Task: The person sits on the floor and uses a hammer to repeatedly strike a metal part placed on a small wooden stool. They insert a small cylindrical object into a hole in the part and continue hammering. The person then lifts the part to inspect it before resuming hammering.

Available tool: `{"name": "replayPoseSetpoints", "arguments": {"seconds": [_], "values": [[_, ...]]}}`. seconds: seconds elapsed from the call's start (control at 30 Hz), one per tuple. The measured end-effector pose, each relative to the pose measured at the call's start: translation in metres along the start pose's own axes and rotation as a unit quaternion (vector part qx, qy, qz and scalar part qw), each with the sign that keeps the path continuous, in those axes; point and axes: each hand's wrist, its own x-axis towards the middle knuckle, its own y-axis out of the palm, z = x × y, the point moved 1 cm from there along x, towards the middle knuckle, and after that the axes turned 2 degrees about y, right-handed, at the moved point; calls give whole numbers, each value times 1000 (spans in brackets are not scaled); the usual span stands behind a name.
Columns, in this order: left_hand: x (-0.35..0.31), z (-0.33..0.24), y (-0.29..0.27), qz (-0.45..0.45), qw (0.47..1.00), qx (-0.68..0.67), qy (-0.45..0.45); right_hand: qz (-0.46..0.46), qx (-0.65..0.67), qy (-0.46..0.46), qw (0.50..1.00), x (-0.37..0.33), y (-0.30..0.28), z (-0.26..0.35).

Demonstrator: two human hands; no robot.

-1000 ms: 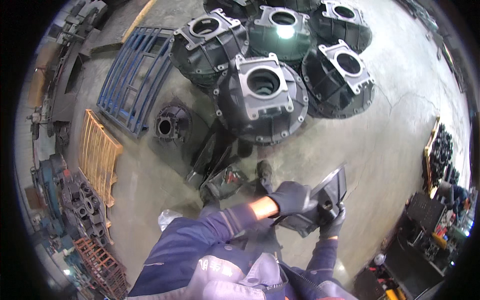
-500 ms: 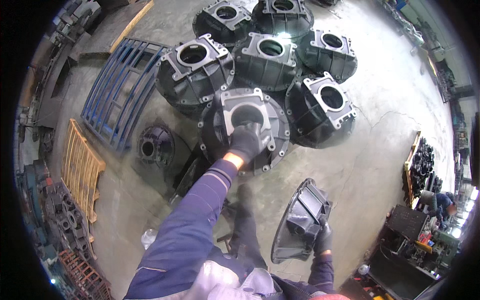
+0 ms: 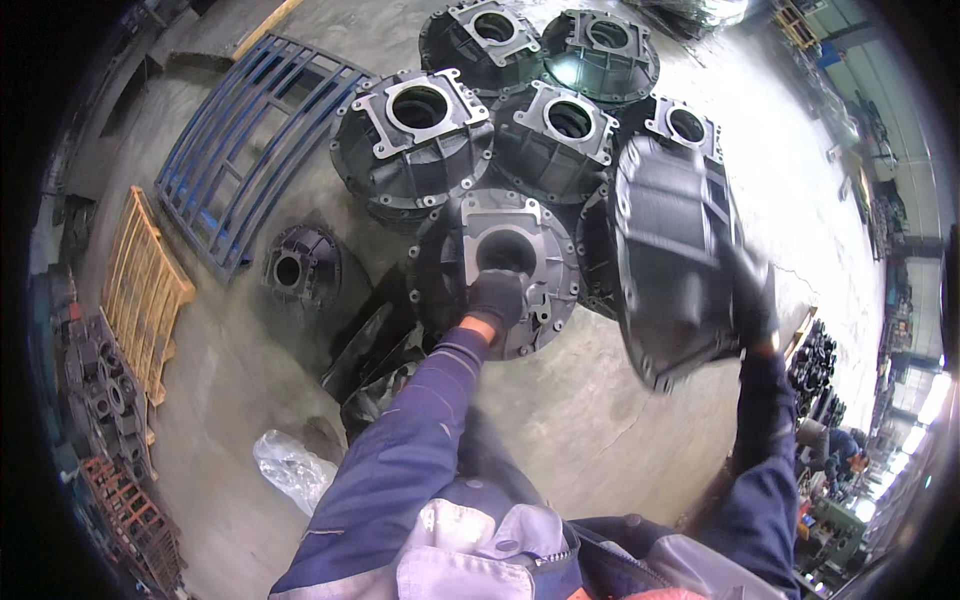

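Observation:
My left hand, in a dark glove, is closed over the lower edge of the round opening in the nearest black bell housing, its fingers hooked inside and hidden. That housing has a wide flange with bolt holes and a pale machined face. A second bell housing hangs tilted on its side at the right, blurred by motion. My gloved right hand grips it at its right side, with part of the fingers hidden. Behind it, another bell housing is mostly covered.
Several similar housings stand close together beyond my hands. A blue metal frame and a wooden pallet lie at the left. One smaller dark housing and clear plastic wrap sit on the floor. A person is far right.
My right hand has lifted its housing from low at the right up and forward, level with the standing group. The left hand keeps its hold on the nearest housing. The view has shifted slightly.

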Motion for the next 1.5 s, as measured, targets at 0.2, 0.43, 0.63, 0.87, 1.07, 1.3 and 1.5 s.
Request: {"name": "replayPoseSetpoints", "arguments": {"seconds": [0.2,0.43,0.63,0.87,1.07,1.3,1.5], "values": [[1,5,13,-13,996,-92,-15,27,-320,-177,930,203,68,2],[-3,9,-7,-21,995,-98,-17,101,-459,-121,874,303,225,-48],[-9,9,-3,-11,992,-119,-42,-27,-107,-388,915,298,226,-61],[4,-7,32,-46,996,-47,-59,214,-398,-186,872,365,245,-115],[-9,-10,19,-153,988,-31,12,194,-205,-230,931,169,243,-113],[-247,95,-37,-213,956,-199,-29,107,-39,-90,989,-125,400,-57],[-438,285,6,-50,953,-198,-223,308,59,-13,949,-215,681,-90]]}}
